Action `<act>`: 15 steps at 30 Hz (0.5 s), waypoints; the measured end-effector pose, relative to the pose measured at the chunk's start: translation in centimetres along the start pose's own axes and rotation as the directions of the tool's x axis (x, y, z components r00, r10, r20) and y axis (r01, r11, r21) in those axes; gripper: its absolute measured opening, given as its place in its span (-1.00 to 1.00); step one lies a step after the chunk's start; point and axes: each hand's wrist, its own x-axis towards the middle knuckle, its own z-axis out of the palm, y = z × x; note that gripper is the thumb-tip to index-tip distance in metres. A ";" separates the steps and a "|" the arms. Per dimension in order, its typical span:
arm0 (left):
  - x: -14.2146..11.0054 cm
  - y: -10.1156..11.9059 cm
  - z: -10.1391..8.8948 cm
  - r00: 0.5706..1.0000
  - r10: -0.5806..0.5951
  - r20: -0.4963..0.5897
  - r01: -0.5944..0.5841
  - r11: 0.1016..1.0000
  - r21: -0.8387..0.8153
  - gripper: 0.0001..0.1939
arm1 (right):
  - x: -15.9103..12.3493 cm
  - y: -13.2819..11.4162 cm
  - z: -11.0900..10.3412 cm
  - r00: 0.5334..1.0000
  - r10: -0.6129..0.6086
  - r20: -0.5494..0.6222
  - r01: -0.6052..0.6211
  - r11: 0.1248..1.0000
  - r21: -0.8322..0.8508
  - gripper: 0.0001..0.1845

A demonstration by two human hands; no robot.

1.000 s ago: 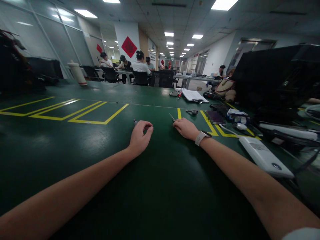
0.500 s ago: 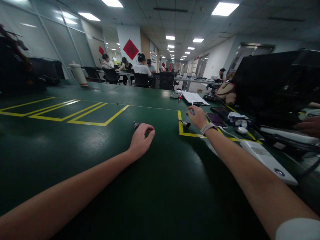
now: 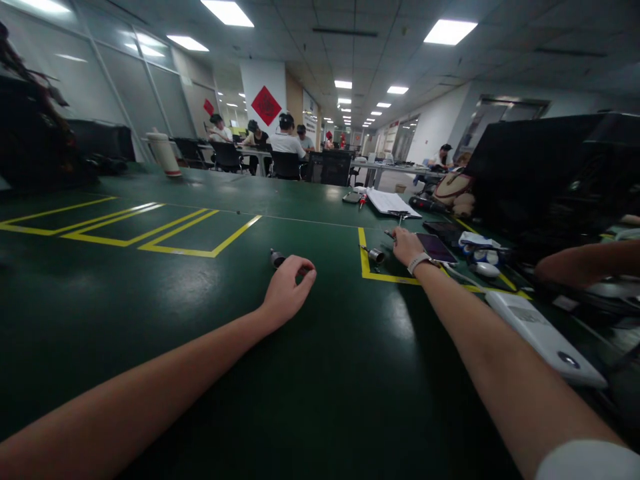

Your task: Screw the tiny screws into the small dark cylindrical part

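My left hand (image 3: 290, 283) rests on the green table with curved fingers, thumb and index apart, nothing showing in the gap. Just beyond its knuckles is a small dark metal part (image 3: 276, 258) with a pointed tip, partly hidden by the hand; whether they touch is unclear. My right hand (image 3: 407, 248), with a light band at the wrist, reaches over the yellow-taped area at right. Its fingers are closed, and a small greyish tip pokes out past them; the rest is hidden. Left of it lies a metal cylinder with a thin shaft (image 3: 375, 255).
Three yellow tape outlines (image 3: 175, 252) mark the table's left side. Right of my hand lie a dark tablet (image 3: 436, 248), a white mouse (image 3: 486, 269) and a long white device (image 3: 545, 333). Papers (image 3: 393, 203) lie beyond. Another person's arm (image 3: 585, 263) reaches in from the right.
My right hand has drawn slightly right and down, closer to the tablet's edge. My left hand stays put. The view has tipped up a little; the other person's arm shows more.
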 end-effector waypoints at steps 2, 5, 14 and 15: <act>-0.1 0.3 -0.1 1.000 0.022 0.011 -0.022 0.999 0.031 -0.82 | -1.0 -0.4 -1.4 0.998 0.026 -0.049 -0.023 0.998 0.057 -0.76; -0.6 1.2 -0.1 0.990 0.142 0.016 -0.143 0.980 0.135 -0.82 | -3.2 -2.3 -3.6 0.992 0.059 -0.113 -0.037 0.982 0.187 -0.79; -3.0 3.6 -0.1 0.826 0.538 0.167 -0.563 0.802 0.198 -0.53 | -16.3 -12.8 -4.9 0.969 -0.112 0.222 -0.121 0.566 0.815 -0.78; -3.0 3.7 -0.2 0.815 0.538 0.215 -0.575 0.799 0.178 -0.51 | -17.3 -13.2 -4.8 0.966 -0.114 0.232 -0.141 0.519 0.843 -0.78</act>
